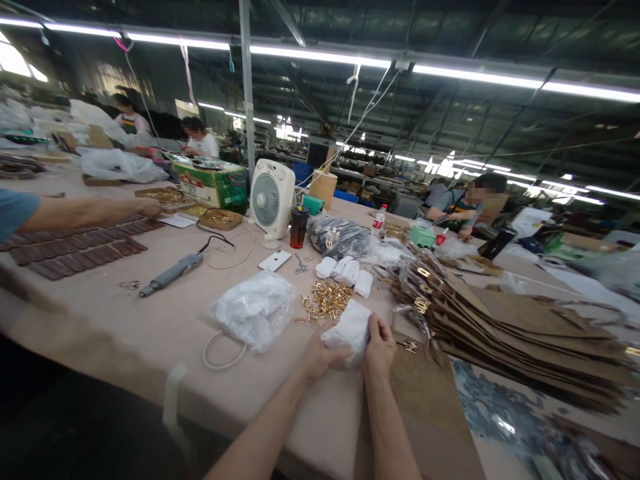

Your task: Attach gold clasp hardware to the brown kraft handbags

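Between both hands is a small white packet, soft and slightly crumpled, held just above the table's front part. My left hand grips its left and lower side with the thumb on top. My right hand pinches its right edge, fingers curled. Just beyond the packet lies a pile of small gold metal fittings. Several more white packets rest behind that pile. Left of my hands sits a clear plastic bag with white contents.
A stack of brown leather pieces covers the right side. A grey electric screwdriver, a phone, a dark-lidded cup and a fan stand or lie to the left. A co-worker's arm reaches over brown strips.
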A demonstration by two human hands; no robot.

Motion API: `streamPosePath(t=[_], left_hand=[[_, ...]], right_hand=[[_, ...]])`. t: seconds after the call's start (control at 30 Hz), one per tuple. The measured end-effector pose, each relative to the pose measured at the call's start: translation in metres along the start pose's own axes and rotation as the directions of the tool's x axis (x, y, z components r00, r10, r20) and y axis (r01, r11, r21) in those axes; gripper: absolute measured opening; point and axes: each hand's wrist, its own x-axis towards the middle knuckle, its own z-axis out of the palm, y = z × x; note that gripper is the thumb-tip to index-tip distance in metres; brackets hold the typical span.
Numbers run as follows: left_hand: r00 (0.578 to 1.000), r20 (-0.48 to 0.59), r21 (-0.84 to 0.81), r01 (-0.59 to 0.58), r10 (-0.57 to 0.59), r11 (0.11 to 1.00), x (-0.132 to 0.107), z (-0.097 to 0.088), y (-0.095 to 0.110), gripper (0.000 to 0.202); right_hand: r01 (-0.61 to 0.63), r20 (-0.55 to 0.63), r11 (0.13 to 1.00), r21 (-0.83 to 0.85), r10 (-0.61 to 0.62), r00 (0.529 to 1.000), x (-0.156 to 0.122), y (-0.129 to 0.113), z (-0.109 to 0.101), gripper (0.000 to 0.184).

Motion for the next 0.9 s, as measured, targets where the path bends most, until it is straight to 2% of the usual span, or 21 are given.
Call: streamPosePath(t=[0.1, 0.2, 0.27, 0.33, 0.4, 0.43, 0.47, 0.5, 0.57, 0.6, 0.67, 0.73, 0.77, 0.8, 0.83, 0.87, 0.9], left_hand=[[0.999, -0.013, 0.110, -0.032, 0.033, 0.993, -0.001, 0.003, -0.001, 0.054], [0.981, -0.127, 0.218, -0.118, 0.148, 0.969, 0.001, 0.003, -0.003, 0.049], [0.957, -0.240, 0.231, -0.108, 0.164, 0.967, 0.003, 0.002, -0.004, 0.049], [0.938, -0.329, 0.152, -0.063, 0.111, 0.986, 0.007, 0.000, -0.004, 0.048], [0.930, -0.363, -0.041, -0.085, 0.064, 0.996, 0.011, -0.002, -0.001, 0.047], [0.932, -0.359, -0.166, -0.113, 0.047, 0.980, 0.012, -0.004, 0.002, 0.046], [0.940, -0.341, -0.289, -0.136, 0.031, 0.947, 0.013, -0.005, 0.005, 0.045], [0.949, -0.316, -0.395, -0.150, 0.020, 0.906, 0.013, -0.007, 0.008, 0.044], [0.965, -0.264, -0.520, -0.140, -0.002, 0.842, 0.010, -0.008, 0.015, 0.043], [0.970, -0.241, -0.543, -0.120, -0.018, 0.831, 0.008, -0.009, 0.018, 0.047], [0.975, -0.218, -0.525, -0.088, -0.033, 0.846, 0.003, -0.009, 0.022, 0.054], [0.974, -0.226, -0.447, -0.078, -0.029, 0.891, -0.001, -0.011, 0.024, 0.053], [0.972, -0.233, -0.407, -0.077, -0.022, 0.910, -0.002, -0.012, 0.025, 0.052], [0.971, -0.239, -0.382, -0.081, -0.014, 0.921, -0.002, -0.014, 0.025, 0.052], [0.972, -0.234, -0.377, -0.082, -0.009, 0.923, -0.001, -0.016, 0.025, 0.053], [0.977, -0.212, -0.390, -0.074, -0.011, 0.918, 0.000, -0.017, 0.025, 0.052], [0.983, -0.182, -0.410, -0.064, -0.013, 0.910, 0.001, -0.018, 0.025, 0.050]], right_hand=[[0.042, -0.067, 0.998, 0.047, -0.039, 0.997, 0.009, -0.003, -0.006, 0.041], [0.039, 0.003, 0.992, 0.124, -0.040, 0.999, 0.011, -0.013, -0.009, 0.037], [0.000, 0.064, 0.979, 0.205, -0.013, 0.998, 0.007, -0.022, -0.011, 0.036], [-0.045, 0.124, 0.964, 0.263, 0.013, 0.992, 0.001, -0.031, -0.016, 0.038], [-0.087, 0.228, 0.959, 0.270, 0.024, 0.973, -0.006, -0.040, -0.023, 0.038], [-0.109, 0.318, 0.963, 0.248, 0.025, 0.948, -0.009, -0.043, -0.026, 0.037], [-0.128, 0.434, 0.970, 0.205, 0.027, 0.901, -0.013, -0.047, -0.029, 0.035], [-0.136, 0.563, 0.981, 0.138, 0.035, 0.826, -0.017, -0.051, -0.030, 0.033], [-0.110, 0.790, 0.992, -0.055, 0.111, 0.603, -0.024, -0.060, -0.029, 0.027], [-0.079, 0.857, 0.985, -0.153, 0.172, 0.486, -0.028, -0.064, -0.026, 0.023], [-0.019, 0.908, 0.952, -0.305, 0.297, 0.296, -0.035, -0.073, -0.019, 0.020], [0.009, 0.911, 0.924, -0.383, 0.376, 0.167, -0.042, -0.078, -0.012, 0.023], [0.013, 0.907, 0.914, -0.406, 0.401, 0.126, -0.044, -0.079, -0.010, 0.025], [0.011, 0.901, 0.906, -0.423, 0.419, 0.108, -0.045, -0.078, -0.010, 0.027], [0.004, 0.898, 0.905, -0.425, 0.422, 0.124, -0.045, -0.075, -0.011, 0.028], [-0.008, 0.898, 0.914, -0.406, 0.401, 0.184, -0.043, -0.071, -0.012, 0.030], [-0.021, 0.890, 0.932, -0.363, 0.353, 0.289, -0.040, -0.067, -0.014, 0.032]])
